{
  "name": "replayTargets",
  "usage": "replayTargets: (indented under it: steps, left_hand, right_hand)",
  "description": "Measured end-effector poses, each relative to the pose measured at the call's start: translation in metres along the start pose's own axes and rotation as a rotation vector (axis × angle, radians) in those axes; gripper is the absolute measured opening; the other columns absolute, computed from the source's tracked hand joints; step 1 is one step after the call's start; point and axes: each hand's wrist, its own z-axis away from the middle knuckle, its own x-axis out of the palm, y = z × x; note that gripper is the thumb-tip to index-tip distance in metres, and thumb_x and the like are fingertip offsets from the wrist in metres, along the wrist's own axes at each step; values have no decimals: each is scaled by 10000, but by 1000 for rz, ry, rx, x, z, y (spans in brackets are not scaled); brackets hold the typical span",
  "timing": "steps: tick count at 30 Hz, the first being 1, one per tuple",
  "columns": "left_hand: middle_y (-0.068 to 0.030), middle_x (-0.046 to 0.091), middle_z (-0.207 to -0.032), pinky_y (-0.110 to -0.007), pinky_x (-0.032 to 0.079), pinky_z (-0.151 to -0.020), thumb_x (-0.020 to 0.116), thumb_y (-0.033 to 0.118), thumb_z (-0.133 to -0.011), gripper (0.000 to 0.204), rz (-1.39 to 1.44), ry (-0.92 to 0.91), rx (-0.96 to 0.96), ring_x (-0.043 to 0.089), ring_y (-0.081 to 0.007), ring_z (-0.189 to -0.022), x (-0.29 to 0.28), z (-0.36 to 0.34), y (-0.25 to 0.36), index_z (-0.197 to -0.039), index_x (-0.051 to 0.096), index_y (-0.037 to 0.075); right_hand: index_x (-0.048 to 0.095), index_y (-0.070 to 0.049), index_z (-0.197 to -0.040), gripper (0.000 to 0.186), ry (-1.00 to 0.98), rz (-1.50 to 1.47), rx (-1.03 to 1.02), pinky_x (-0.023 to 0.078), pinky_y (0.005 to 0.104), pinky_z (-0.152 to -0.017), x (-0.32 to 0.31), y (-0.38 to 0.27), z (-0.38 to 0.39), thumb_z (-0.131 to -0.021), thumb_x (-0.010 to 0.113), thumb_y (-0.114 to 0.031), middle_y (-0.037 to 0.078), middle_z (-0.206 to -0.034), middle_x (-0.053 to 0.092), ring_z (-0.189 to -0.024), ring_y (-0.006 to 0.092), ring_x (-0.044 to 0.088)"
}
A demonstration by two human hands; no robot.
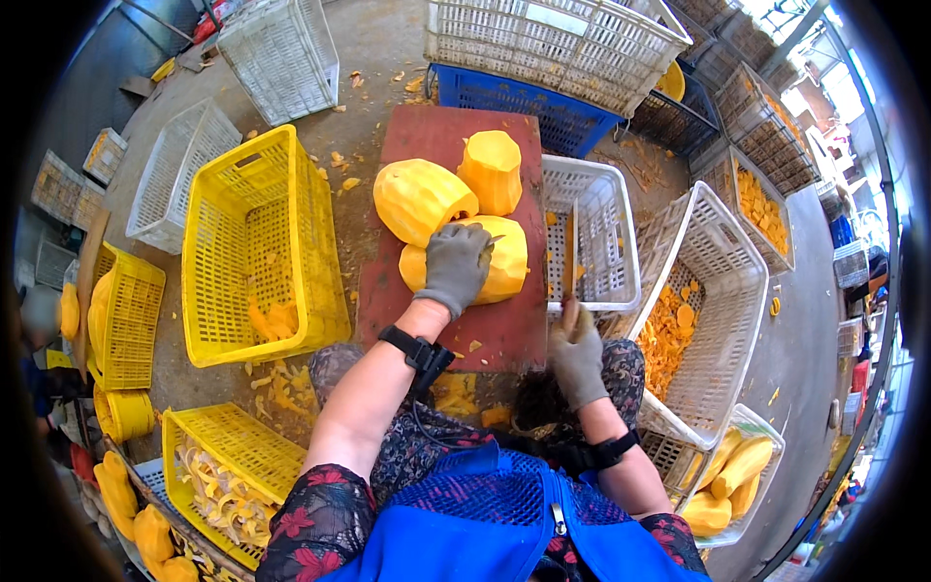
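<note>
My left hand, in a grey glove, presses on a peeled orange pumpkin piece, its fingers curled over the top. A second peeled pumpkin piece, with a hollow at one end, lies just beyond that hand. Behind them a third, flat-topped pumpkin piece stands upright. All three rest on a dark red board. To the right of the board, my gloved right hand is closed round the handle of a long knife. Its blade points away from me, over a white basket.
A yellow crate with a few orange pieces stands left of the board. On the right, a tilted white crate holds orange scraps. Peelings fill a yellow crate at lower left. A blue crate stands beyond the board.
</note>
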Motion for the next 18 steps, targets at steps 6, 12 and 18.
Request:
replayTargets:
  steps: [6, 12, 18]
  left_hand:
    - [-108, 636, -967, -448, 417, -824, 568, 175, -825, 138, -84, -87, -5, 553, -321, -945, -6, 2, 3, -920, 620, 89]
    - [-115, 631, -1049, -419, 437, -831, 578, 161, -814, 149, -20, -122, -47, 564, -313, -971, -9, -1, 2, -932, 607, 75]
    - [-120, 630, -1048, -415, 445, -832, 596, 129, -792, 138, 13, -108, -88, 569, -305, -997, -11, 2, 3, -916, 591, 69]
  right_hand:
    - [438, -31, -1266, 464, -93, -1, -443, 489, 355, -765, -12, -96, -57, -815, 534, -83, 213, -958, 615, -890, 299, 630]
    - [468, -84, -1227, 410, -61, 201, -608, 485, 436, -719, 5, -107, -110, -833, 566, -144, 243, -926, 612, -885, 420, 598]
    - [453, -68, -1231, 400, -35, 3, -720, 492, 415, -706, -7, -178, -114, -854, 566, -146, 246, -953, 610, -892, 413, 597]
